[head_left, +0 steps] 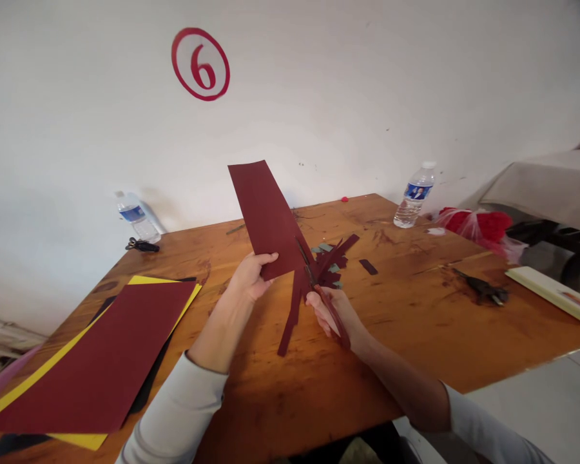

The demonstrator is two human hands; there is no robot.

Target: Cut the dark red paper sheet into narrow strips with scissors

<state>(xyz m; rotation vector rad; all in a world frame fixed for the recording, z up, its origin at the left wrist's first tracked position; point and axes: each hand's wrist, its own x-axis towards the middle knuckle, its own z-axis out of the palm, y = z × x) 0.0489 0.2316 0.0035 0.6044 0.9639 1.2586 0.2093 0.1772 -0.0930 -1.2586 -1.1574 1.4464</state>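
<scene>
My left hand [252,274] pinches the lower left corner of a dark red sheet of paper [269,209], thumb on top. The sheet is tilted up above the table. My right hand [332,312] is closed round the handles of a pair of scissors [323,293]. Their blades point up and away, at the sheet's lower right edge. Under the scissors lies a pile of cut paper strips [336,261], dark red with some grey pieces. One long dark red strip [289,325] reaches toward me below the sheet; whether it is still joined above is hidden.
A stack of dark red, yellow and black paper [101,354] lies at the left of the wooden table [367,380]. Water bottles stand at the back left [138,216] and right [414,193]. A black plug [486,290] and a long white box [553,293] lie at the right.
</scene>
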